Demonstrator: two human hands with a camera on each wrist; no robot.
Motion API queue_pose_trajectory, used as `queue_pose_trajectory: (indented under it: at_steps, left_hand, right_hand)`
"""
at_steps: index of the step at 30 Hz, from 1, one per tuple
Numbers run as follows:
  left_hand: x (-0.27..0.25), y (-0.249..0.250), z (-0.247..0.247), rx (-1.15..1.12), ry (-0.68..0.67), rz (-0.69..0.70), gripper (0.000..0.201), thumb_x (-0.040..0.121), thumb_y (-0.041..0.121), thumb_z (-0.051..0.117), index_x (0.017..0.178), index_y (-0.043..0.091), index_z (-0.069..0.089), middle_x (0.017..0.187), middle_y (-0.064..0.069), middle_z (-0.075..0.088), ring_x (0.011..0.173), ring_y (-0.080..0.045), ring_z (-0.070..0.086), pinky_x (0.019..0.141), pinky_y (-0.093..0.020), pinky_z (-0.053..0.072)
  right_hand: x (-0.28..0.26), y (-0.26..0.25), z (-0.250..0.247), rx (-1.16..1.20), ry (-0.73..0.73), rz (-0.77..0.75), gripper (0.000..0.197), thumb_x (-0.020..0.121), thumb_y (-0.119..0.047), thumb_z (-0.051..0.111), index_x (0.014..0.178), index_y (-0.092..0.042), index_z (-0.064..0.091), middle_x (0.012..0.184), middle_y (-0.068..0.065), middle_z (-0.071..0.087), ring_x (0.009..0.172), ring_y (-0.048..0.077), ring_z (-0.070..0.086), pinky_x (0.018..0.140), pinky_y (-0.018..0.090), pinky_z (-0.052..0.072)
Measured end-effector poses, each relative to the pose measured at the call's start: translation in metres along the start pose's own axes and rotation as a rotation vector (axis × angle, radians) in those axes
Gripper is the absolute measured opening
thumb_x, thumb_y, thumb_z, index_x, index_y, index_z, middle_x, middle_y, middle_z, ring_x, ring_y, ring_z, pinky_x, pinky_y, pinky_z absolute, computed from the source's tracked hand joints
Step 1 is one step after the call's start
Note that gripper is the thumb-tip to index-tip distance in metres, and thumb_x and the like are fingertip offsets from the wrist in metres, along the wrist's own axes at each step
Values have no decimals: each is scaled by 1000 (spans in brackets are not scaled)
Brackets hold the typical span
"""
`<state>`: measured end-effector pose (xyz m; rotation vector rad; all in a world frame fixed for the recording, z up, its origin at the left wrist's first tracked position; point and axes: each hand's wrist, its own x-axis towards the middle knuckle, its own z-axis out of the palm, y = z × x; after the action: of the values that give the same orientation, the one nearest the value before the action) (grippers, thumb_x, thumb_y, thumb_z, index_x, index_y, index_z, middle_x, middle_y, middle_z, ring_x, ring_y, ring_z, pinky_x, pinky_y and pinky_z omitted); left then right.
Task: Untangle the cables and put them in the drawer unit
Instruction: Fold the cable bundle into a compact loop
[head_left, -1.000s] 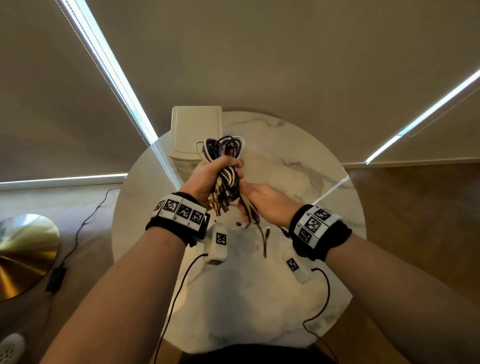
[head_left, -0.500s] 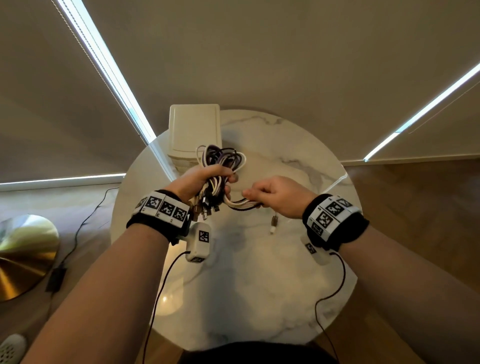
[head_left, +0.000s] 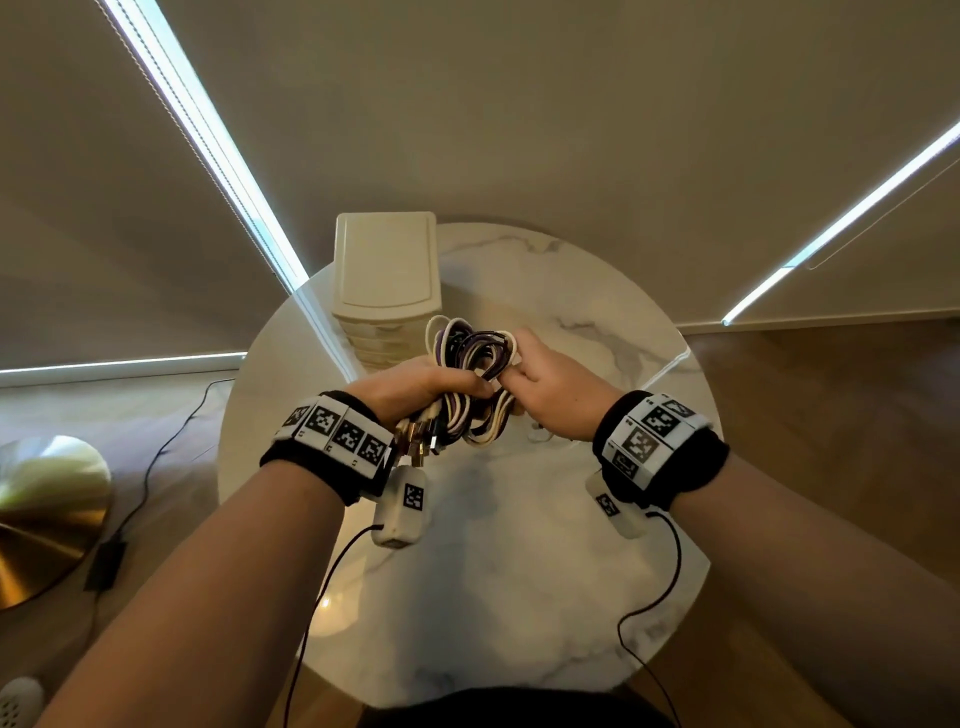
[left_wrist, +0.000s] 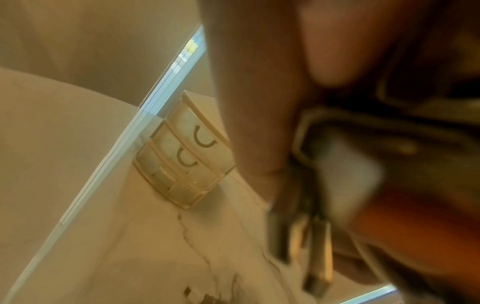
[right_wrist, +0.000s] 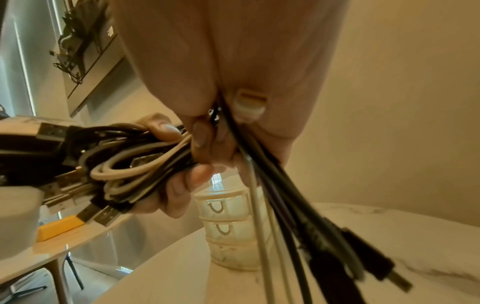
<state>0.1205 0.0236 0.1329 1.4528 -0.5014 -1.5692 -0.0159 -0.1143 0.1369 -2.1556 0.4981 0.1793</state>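
A tangled bundle of black, purple and cream cables (head_left: 470, 358) hangs above the marble table (head_left: 519, 597), in front of the cream drawer unit (head_left: 387, 270). My left hand (head_left: 415, 384) grips the bundle around its middle, with metal plug ends (head_left: 415, 441) sticking out below the fist. My right hand (head_left: 540, 384) pinches loops at the bundle's right side. In the right wrist view the right hand (right_wrist: 221, 123) holds several cable strands (right_wrist: 285, 205) that hang down, and a dark plug (right_wrist: 374, 259) dangles at their end. The drawer unit (right_wrist: 228, 226) stands behind with its drawers closed.
The round table's edge (head_left: 228, 415) lies to the left, with a brass lamp base (head_left: 41, 519) and a floor cable (head_left: 156, 452) beyond it. Wooden floor (head_left: 831, 415) shows on the right. The wrist cameras' leads (head_left: 670, 571) hang below both wrists.
My right hand has moved from the lower right of the bundle up to its upper right loops. The cream cable end that hung loose below is now drawn up into the bundle.
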Motion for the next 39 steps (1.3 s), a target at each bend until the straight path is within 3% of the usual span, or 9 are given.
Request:
queue_pose_trajectory:
  at_steps: [5,8,11,13,17,22,24,30,39]
  left_hand:
    - [8,4,7,150,-117,-13,26,97,1,62,120,-12,64,94,-8,75,84,-13,73,74,-23,59]
    - [10,3,5,267,-93,-8,19,92,-1,69,111,-7,69,82,-7,73,75,-16,71,65,-25,59]
    - [11,1,2,322,-166,-13,21,89,1,73,110,0,73,92,-17,66,82,-23,65,72,-34,59]
    - [12,-2,0,359,-158,-25,17,84,11,76,100,12,78,89,-16,65,80,-22,63,73,-37,58]
    - [17,-13,-5,404,10,-38,22,78,19,83,93,5,74,76,-9,71,73,-22,65,71,-34,57]
    - [15,-26,-2,214,38,-18,14,90,2,72,102,-5,70,95,-19,74,94,-33,71,85,-39,59]
    - [12,-32,-1,95,19,-12,5,94,4,69,98,2,71,98,-20,76,100,-36,72,88,-40,59]
    - [9,-36,0,-369,56,15,15,98,9,59,84,8,64,72,-5,61,69,-19,68,64,-27,58]
    - [12,-33,15,-560,144,69,14,101,15,61,94,5,68,81,-6,67,70,-15,71,63,-25,59]
  right_hand:
    - [0,2,-2,103,-33,6,27,105,-18,42,130,-18,31,84,9,67,66,18,67,57,34,54]
    - [-1,2,-7,125,-115,33,36,106,-16,46,138,-20,30,84,0,64,58,-2,59,57,18,46]
    - [-5,4,-13,203,-216,65,42,104,-10,49,141,-19,30,80,-2,60,54,-5,54,52,10,41]
    - [-7,8,-12,184,-224,79,45,103,-13,51,142,-21,31,78,-1,59,49,-4,49,44,11,37]
    - [-8,27,-2,-19,-258,83,41,98,-23,60,133,-26,38,84,-3,67,59,4,59,51,25,47]
    - [6,35,-11,-217,-174,2,10,101,-33,60,109,-26,62,96,-11,66,88,11,60,78,27,39]
    - [10,35,-16,-256,-131,-24,14,100,-39,61,101,-25,62,94,-8,69,88,14,62,75,32,43]
    - [13,39,-16,-36,-1,-9,46,92,-70,48,83,-26,59,66,7,58,54,25,56,52,38,49]
    - [20,27,11,516,262,217,51,105,-56,37,91,-15,64,63,-4,46,45,11,35,43,25,29]
